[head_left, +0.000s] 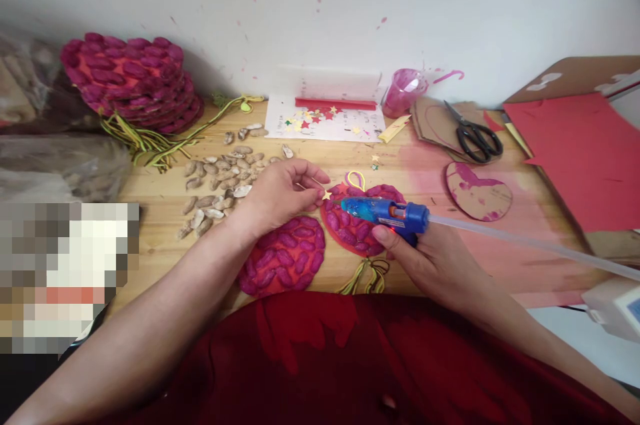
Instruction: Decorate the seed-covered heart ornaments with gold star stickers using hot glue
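Observation:
My left hand (287, 195) pinches a small yellow star (327, 195) between thumb and fingertips. In my right hand (413, 248) is a blue hot glue gun (380, 210), its nozzle pointing left, close to the star. A long clear glue stick (505, 235) runs out of the gun's back. Beneath the gun lies a heart covered in magenta-painted peanut shells (350, 228), partly hidden, with a yellow loop (357, 180) on top and a yellow-green tassel (367, 275) below. A red star (343, 190) rests at its upper edge. Another magenta shell-covered piece (287, 255) sits under my left wrist.
Loose peanut shells (225, 175) spread left of centre. Behind them are a stack of magenta shell pieces (135, 82) and white paper (280, 122) with stars. Black-handled scissors (477, 138), a cardboard heart (477, 192), a pink-stained cup (403, 92) and red sheets (585, 158) lie right.

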A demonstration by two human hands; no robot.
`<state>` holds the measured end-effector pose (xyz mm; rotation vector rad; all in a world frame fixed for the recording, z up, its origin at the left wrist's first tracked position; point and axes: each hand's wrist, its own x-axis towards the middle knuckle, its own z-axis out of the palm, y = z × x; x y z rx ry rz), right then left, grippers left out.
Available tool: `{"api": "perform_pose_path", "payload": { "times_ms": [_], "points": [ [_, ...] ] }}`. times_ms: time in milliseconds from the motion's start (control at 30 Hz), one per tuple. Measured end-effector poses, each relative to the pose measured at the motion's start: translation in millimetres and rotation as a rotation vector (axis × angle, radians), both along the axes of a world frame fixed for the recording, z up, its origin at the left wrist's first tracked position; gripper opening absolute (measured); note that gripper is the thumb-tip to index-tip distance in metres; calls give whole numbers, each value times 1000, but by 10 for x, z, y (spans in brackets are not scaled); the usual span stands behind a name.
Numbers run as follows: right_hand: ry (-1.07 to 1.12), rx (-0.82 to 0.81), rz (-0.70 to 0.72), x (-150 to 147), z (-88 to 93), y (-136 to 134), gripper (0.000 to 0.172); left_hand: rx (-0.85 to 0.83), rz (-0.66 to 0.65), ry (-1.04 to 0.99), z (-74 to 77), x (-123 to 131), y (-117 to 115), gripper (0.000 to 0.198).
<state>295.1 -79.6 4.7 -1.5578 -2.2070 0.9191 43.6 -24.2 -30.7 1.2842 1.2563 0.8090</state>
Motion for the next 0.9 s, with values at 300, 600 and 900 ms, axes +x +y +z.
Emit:
{"api": "perform_pose_path", "payload": {
  "times_ms": [300, 600, 900],
  "points": [
    [-31, 10, -3, -9, -37, 28, 45, -124, 59, -99, 36, 36, -2, 22],
    [-8, 45, 10, -22, -31, 28, 42, -168, 96, -99, 65, 55, 6, 19],
    [-46, 59, 8, -49, -27, 27, 42, -154, 77, -74, 52, 47, 1, 20]
  ]
}}
